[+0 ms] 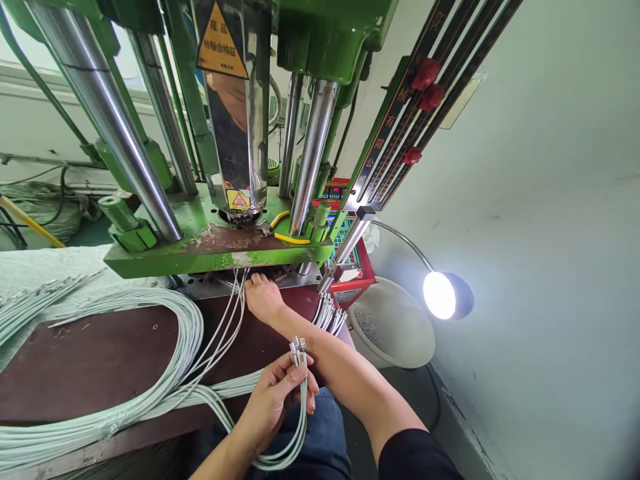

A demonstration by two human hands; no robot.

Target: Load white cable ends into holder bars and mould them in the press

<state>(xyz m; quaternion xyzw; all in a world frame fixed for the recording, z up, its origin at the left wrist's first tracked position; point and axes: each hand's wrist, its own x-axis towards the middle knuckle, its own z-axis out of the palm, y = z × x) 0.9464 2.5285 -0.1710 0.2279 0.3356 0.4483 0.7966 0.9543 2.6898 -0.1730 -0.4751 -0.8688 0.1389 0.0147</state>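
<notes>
My left hand (pixel 277 393) is closed around a small bunch of white cables (pixel 301 427). Their metal-tipped connectors (pixel 299 347) stick up above the thumb and fingers. My right hand (pixel 264 299) reaches in at the front of the green press (pixel 220 257), its fingers curled at the gap under the upper plate. What those fingertips hold or touch is hidden. Beside this hand, a few white cables (pixel 231 320) run out of the gap and down across the brown table. They join a large looped bundle of white cables (pixel 193 333).
Yellow-handled pliers (pixel 287 235) lie on the press plate. More cables with connectors (pixel 330 315) rest at the table's right edge. A white bin (pixel 400 327) stands below, near a lit lamp (pixel 440 295). Another cable bundle (pixel 40 300) lies at left. Steel columns (pixel 115 127) rise from the press.
</notes>
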